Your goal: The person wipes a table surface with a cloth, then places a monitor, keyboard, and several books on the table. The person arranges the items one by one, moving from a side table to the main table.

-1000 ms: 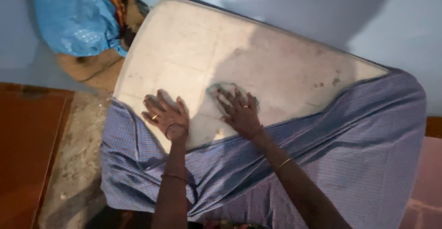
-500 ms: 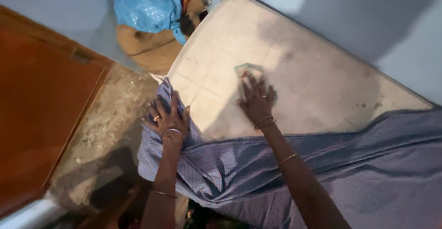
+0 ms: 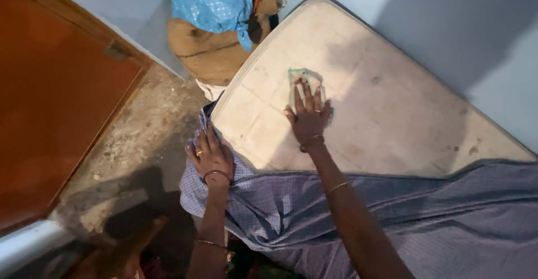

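**Bare corner, hard light**

Pale blue walls are closing the room at twelve and two o'clock, a dark shadow falling across them. A brown wooden door is standing at nine. Rough grey concrete floor is showing at eight.

- L hand: palm down, fingers spread and slightly curled, ring on one finger, bangle at wrist; forearm runs straight up from bottom of view.
- R hand: flat, fingers straight and apart, pointing away; arm extended diagonally, bangles at wrist and mid-forearm.
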